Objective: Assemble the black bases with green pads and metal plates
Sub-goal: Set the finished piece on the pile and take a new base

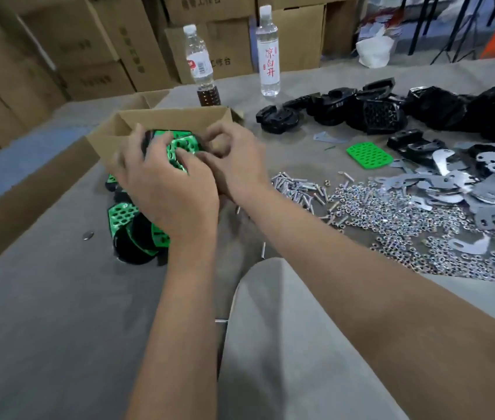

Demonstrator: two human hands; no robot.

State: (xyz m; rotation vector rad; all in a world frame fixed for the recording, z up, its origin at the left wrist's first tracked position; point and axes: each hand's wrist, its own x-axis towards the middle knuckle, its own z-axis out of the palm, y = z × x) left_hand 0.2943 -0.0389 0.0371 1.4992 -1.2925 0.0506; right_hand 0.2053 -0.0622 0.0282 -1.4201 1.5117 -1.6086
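grey table [58, 313]: green-padded base [184, 148] btwn both hands [167, 189] [237, 159].

**Green, black and silver on grey**

The loose pad [369, 155] is bright green, pierced with rows of dark holes. The bases [376, 113] behind it are glossy black, one with a honeycomb grid. The metal plates [464, 184] are dull silver-grey; the nuts [391, 213] glint silver with rainbow flecks. The table [58, 298] is plain grey, the cardboard box [109, 137] tan-brown. One bottle [269, 53] carries red characters on white.
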